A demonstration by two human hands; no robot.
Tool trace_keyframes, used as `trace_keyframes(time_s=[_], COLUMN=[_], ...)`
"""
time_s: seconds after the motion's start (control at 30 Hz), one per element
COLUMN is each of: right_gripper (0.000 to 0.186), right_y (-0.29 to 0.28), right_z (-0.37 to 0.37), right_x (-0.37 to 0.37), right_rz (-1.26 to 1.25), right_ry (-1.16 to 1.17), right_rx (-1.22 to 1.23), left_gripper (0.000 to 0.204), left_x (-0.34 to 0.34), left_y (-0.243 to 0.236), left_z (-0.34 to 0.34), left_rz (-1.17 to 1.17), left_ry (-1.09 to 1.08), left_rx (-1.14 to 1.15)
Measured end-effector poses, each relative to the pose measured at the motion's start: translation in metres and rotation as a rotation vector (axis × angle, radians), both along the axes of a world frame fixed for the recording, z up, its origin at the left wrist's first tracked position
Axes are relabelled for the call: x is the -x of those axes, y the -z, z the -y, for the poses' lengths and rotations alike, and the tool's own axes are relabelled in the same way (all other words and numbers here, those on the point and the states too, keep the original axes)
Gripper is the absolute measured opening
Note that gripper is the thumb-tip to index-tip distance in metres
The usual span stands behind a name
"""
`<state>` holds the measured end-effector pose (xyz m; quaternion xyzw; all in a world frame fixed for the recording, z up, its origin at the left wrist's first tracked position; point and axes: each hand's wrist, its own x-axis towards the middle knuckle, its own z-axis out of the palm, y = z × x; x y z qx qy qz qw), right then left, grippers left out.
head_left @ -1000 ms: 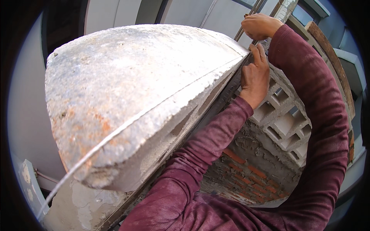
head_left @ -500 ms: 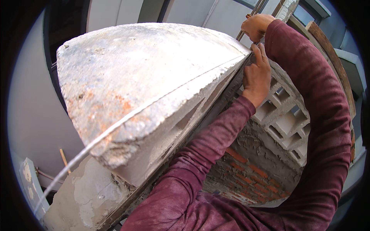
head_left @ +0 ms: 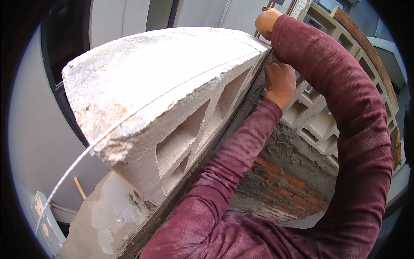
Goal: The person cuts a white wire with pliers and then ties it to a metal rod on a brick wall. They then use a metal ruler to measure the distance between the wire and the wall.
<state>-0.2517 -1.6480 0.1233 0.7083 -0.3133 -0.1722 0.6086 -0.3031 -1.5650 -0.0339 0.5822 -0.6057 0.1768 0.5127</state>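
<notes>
A pale concrete vent block [head_left: 207, 108] with hollow openings in its side stands on a mortared wall top. A white string [head_left: 108, 134] runs along its top edge and off toward the lower left. My left hand [head_left: 280, 82] is closed in a fist beside the block's far end; whatever its fingers hold is hidden. Farther up, my right hand [head_left: 266, 22] is closed just beyond the same end, near thin upright rods [head_left: 258, 33]. A small brown tip shows above its fingers, too little to name.
To the right, a lattice of vent blocks [head_left: 317, 123] sits above rough mortar and exposed red brick [head_left: 286, 185]. A curved wooden plank [head_left: 366, 47] lies along the far right. Grey building walls [head_left: 39, 129] rise at the left.
My left hand has curled from an extended finger at the string into a fist slightly lower. My right hand has shifted left and up. The view has tilted, showing more of the block's hollow side.
</notes>
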Motion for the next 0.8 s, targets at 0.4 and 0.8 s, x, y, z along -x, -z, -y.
trace_keyframes(time_s=[0.4,0.8], right_gripper=[0.033,0.026], right_y=[0.002,0.006], right_z=[-0.009,-0.037], right_x=[-0.016,-0.009], right_rz=[0.265,0.047], right_ry=[0.218,-0.012], right_rx=[-0.16,-0.163], left_gripper=[0.023,0.033], left_x=[0.002,0.005], left_y=[0.01,0.019], left_z=[0.016,0.02], left_rz=[-0.181,-0.311], left_ry=[0.158,0.144], left_rx=[0.271,0.352])
